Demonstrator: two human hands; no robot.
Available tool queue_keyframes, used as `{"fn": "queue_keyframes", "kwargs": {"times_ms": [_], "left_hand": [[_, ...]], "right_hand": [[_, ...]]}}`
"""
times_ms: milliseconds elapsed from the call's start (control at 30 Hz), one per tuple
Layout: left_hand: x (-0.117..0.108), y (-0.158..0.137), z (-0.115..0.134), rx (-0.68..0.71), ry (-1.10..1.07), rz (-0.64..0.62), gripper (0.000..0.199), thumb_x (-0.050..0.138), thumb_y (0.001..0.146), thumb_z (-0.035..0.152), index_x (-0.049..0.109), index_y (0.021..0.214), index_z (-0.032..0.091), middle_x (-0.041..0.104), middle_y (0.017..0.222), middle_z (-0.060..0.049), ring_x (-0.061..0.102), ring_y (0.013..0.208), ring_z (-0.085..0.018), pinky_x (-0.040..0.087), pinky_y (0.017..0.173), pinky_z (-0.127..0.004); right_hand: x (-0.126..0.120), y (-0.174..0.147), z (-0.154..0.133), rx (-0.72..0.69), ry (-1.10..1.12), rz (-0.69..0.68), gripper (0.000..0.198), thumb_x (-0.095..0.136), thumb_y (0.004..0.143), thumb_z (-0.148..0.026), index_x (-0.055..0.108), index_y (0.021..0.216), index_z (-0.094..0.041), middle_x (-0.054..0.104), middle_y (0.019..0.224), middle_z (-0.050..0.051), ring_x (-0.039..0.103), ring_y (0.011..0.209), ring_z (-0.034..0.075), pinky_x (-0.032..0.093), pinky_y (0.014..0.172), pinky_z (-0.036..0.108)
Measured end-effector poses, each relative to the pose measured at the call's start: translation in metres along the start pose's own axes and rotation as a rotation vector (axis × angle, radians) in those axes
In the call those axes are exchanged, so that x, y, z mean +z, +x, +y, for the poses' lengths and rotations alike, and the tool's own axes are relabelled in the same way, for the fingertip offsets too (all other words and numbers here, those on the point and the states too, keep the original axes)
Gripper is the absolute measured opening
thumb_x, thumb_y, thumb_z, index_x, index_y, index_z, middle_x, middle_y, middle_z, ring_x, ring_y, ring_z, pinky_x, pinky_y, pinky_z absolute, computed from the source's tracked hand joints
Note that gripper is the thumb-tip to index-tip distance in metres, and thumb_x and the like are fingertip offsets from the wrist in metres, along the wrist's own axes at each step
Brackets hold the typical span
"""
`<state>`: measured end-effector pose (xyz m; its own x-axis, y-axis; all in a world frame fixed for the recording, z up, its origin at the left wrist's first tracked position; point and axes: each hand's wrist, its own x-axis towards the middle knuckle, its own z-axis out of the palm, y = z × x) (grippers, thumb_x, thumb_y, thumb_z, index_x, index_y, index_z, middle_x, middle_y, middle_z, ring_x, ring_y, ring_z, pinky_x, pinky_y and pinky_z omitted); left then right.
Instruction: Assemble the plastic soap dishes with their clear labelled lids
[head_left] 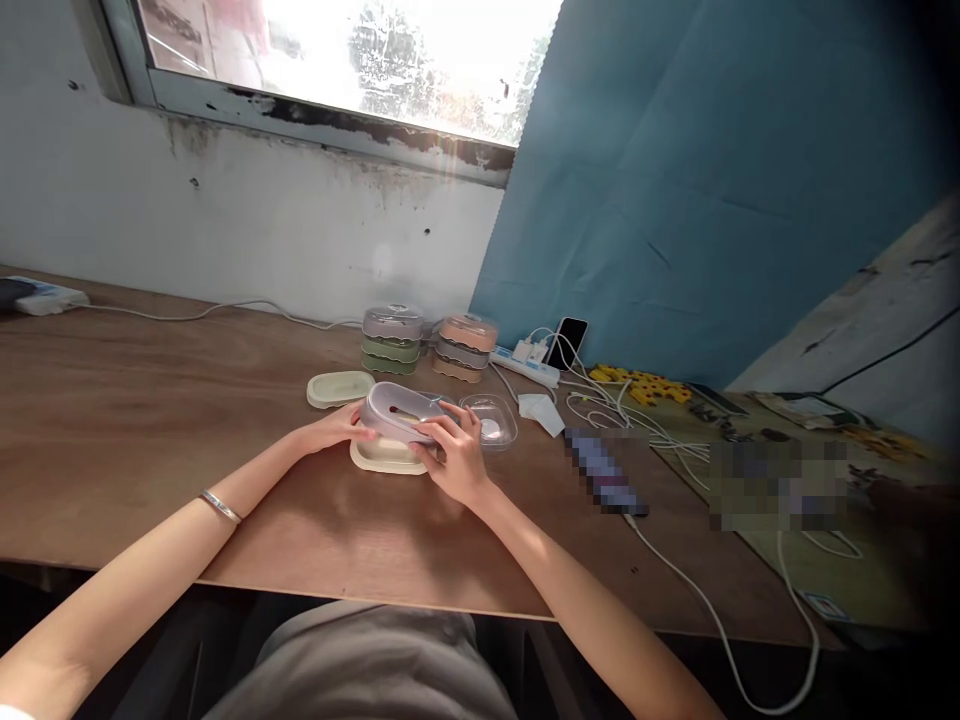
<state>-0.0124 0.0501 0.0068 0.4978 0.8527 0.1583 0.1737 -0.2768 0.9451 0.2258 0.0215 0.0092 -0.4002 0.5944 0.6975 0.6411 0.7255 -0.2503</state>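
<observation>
In the middle of the table, a lilac plastic box piece [396,402] with rounded ends and an oval opening is tilted up over a cream plastic tray [386,460]. My left hand [334,428] grips its left end with the fingertips. My right hand [456,450] is closed on its right side, fingers over the top edge and thumb low, close to the cream tray. Behind my left hand lies a second cream tray [340,388]. To the right of my right hand is a clear plastic lid [495,425]. My fingers hide part of the lilac piece's right end.
Two stacks of wavy-edged boxes stand behind, one grey and green [391,342], one peach and grey [466,348]. A power strip [525,365], a propped phone [568,343], white paper [541,412] and white cables [679,570] occupy the right side.
</observation>
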Motion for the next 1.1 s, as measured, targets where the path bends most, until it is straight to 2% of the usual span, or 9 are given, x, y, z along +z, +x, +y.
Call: {"fn": "queue_keyframes", "kwargs": {"times_ms": [100,167,300,367,533,633,800,967,1100], "left_hand": [[0.000,-0.002,0.003,-0.046,-0.093,0.006,0.071,0.041,0.077,0.075,0.057,0.122,0.023,0.060,0.128,-0.009,0.052,0.121,-0.032,0.044,0.099,-0.041],[0.001,-0.002,0.005,-0.078,-0.124,0.028,0.067,0.032,0.083,0.071,0.059,0.120,0.022,0.063,0.122,-0.009,0.055,0.117,-0.031,0.045,0.096,-0.042],[0.002,-0.003,0.010,-0.107,-0.099,0.080,0.053,0.059,0.076,0.054,0.059,0.119,0.022,0.063,0.123,-0.007,0.054,0.118,-0.031,0.043,0.099,-0.040],[0.002,-0.004,0.013,-0.120,-0.064,0.078,0.047,0.065,0.072,0.049,0.064,0.111,0.022,0.065,0.118,-0.006,0.055,0.115,-0.031,0.043,0.098,-0.040],[0.001,-0.005,0.013,-0.138,-0.022,0.039,0.038,0.068,0.071,0.043,0.066,0.104,0.022,0.067,0.109,-0.005,0.058,0.107,-0.030,0.045,0.093,-0.038],[-0.002,-0.004,0.010,-0.141,-0.016,0.022,0.040,0.065,0.075,0.042,0.064,0.109,0.021,0.065,0.114,-0.005,0.056,0.110,-0.029,0.043,0.095,-0.038],[-0.005,-0.003,0.007,-0.123,-0.013,-0.040,0.042,0.063,0.078,0.041,0.061,0.116,0.022,0.061,0.123,-0.005,0.054,0.115,-0.028,0.041,0.098,-0.038],[-0.003,-0.002,0.006,-0.089,0.028,-0.064,0.040,0.066,0.075,0.038,0.062,0.112,0.022,0.061,0.124,-0.004,0.052,0.119,-0.027,0.037,0.102,-0.037],[0.000,-0.002,0.007,-0.071,0.115,-0.065,0.040,0.063,0.075,0.035,0.062,0.113,0.021,0.061,0.123,-0.005,0.053,0.117,-0.027,0.039,0.100,-0.038]], "right_hand": [[-0.003,0.000,-0.006,-0.095,0.015,-0.043,0.011,0.064,0.080,-0.036,0.066,0.087,-0.028,0.071,0.090,0.001,0.049,0.119,0.029,0.019,0.108,0.052],[-0.004,-0.001,-0.008,-0.161,0.033,-0.095,0.011,0.064,0.079,-0.037,0.065,0.086,-0.028,0.071,0.092,0.001,0.049,0.119,0.028,0.018,0.109,0.051],[-0.002,-0.003,-0.009,-0.303,0.110,-0.213,0.010,0.063,0.080,-0.032,0.064,0.089,-0.026,0.070,0.096,0.002,0.052,0.115,0.025,0.023,0.107,0.048],[0.000,-0.003,-0.010,-0.334,0.137,-0.253,0.014,0.064,0.080,-0.033,0.063,0.091,-0.025,0.068,0.100,0.003,0.052,0.115,0.025,0.028,0.104,0.046],[0.005,-0.005,-0.014,-0.294,0.078,-0.253,0.019,0.062,0.083,-0.040,0.061,0.091,-0.023,0.066,0.105,0.007,0.055,0.105,0.025,0.037,0.090,0.039],[0.007,-0.004,-0.012,-0.275,0.001,-0.203,0.025,0.060,0.085,-0.045,0.062,0.086,-0.020,0.068,0.093,0.007,0.058,0.087,0.022,0.036,0.085,0.038],[0.008,-0.003,-0.005,-0.326,-0.039,-0.190,0.030,0.059,0.085,-0.049,0.062,0.082,-0.019,0.068,0.083,0.005,0.056,0.079,0.020,0.034,0.081,0.036],[0.003,-0.003,-0.006,-0.321,0.056,-0.263,0.031,0.055,0.085,-0.049,0.061,0.092,-0.020,0.068,0.089,0.005,0.056,0.080,0.021,0.036,0.079,0.036],[0.000,-0.004,-0.008,-0.225,0.079,-0.241,0.030,0.049,0.089,-0.041,0.057,0.107,-0.018,0.063,0.106,0.010,0.053,0.099,0.025,0.037,0.088,0.039]]}}
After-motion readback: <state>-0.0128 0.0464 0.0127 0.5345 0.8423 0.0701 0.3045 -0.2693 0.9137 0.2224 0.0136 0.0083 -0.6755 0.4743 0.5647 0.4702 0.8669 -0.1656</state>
